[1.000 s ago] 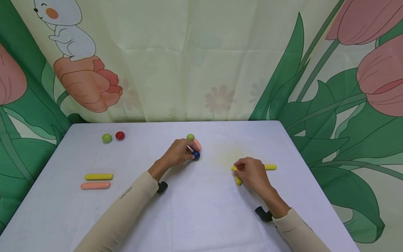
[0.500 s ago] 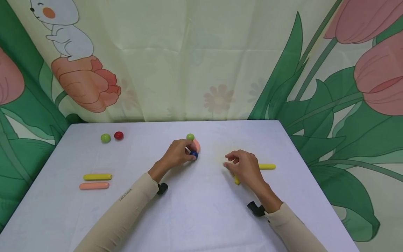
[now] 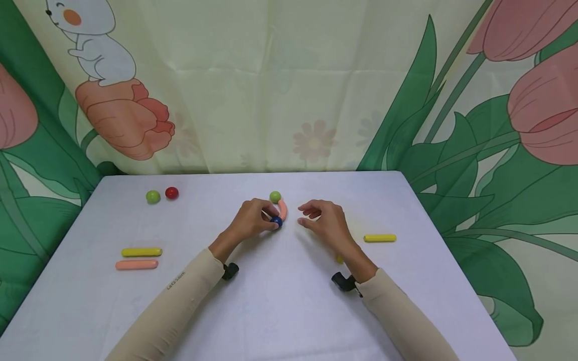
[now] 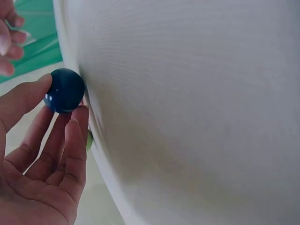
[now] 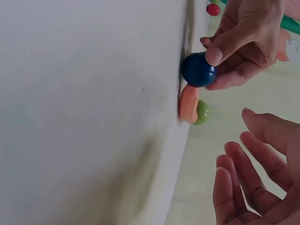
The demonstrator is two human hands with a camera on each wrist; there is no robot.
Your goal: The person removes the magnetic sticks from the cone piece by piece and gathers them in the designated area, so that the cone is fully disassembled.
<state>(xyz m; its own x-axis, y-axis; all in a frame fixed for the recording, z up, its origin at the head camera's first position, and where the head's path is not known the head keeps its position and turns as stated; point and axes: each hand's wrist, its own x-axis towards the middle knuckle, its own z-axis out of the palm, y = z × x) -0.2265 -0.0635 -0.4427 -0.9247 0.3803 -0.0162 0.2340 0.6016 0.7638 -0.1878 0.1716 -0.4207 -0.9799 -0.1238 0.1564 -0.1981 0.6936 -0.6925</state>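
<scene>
My left hand [image 3: 250,219] pinches a glossy blue ball [image 4: 64,91] between thumb and fingers, low over the white tabletop. Just behind the ball lies a short curved pink stick [image 5: 189,104], its near end right at the ball. A green ball [image 3: 275,197] sits at the stick's far end. To the right of this group is my right hand [image 3: 328,224], fingers loosely bent, thumb apart, and nothing in its grasp. Under the right forearm a bit of a yellow piece [image 3: 339,259] shows; the rest of it is hidden.
A straight yellow stick [image 3: 380,238] lies right of the right forearm. At left are another yellow stick [image 3: 142,252] and a straight pink stick [image 3: 137,264]. Farther back stand a second green ball [image 3: 153,197] and a red ball [image 3: 171,193]. A printed curtain hangs behind the table.
My right hand has left the yellow pieces and moved left toward the blue ball, with its fingers spreading. The left hand has shifted the blue ball slightly left.
</scene>
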